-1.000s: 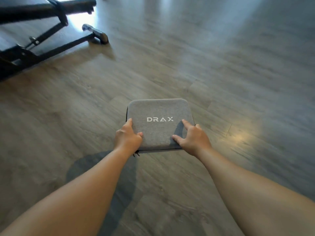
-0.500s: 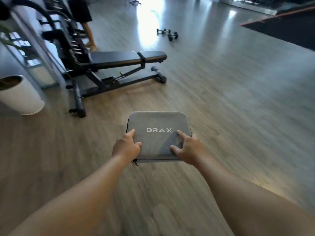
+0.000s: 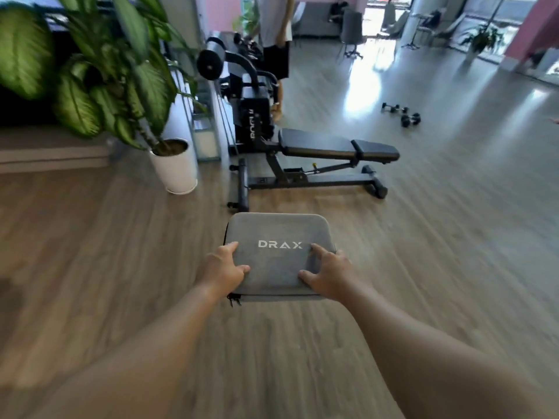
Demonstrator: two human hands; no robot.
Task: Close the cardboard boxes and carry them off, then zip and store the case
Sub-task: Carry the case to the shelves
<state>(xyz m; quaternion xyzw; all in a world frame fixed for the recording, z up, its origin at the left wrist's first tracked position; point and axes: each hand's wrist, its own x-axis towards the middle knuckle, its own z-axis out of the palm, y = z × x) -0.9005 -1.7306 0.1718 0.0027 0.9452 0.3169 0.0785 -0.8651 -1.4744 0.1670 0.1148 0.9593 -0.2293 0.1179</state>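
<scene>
Materials and finishes, taken outward from the case

Case [image 3: 276,234]: grey matt woven cloth, white printed lettering. Floor [image 3: 423,267] beneath it: wood-grain planks, sheen brightening beyond. Bench [image 3: 338,146] behind: black smooth padding, matt black metal frame. Plant pot [image 3: 177,170] left of bench: smooth white.

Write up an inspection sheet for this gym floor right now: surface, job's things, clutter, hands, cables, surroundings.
Surface: wood-plank floor, glare patches near the windows.
Job's things: grey DRAX case held flat above the floor, lid down; zipper pulls hang at its near left corner. Cardboard boxes: nothing seen.
Clutter: dumbbells loose on the floor, far right.
Hands: left hand grips the case's near left edge; right hand grips its near right edge.
Cables: nothing seen.
Surroundings: black weight bench directly ahead, potted plant to the left, another person standing beyond the bench.
</scene>
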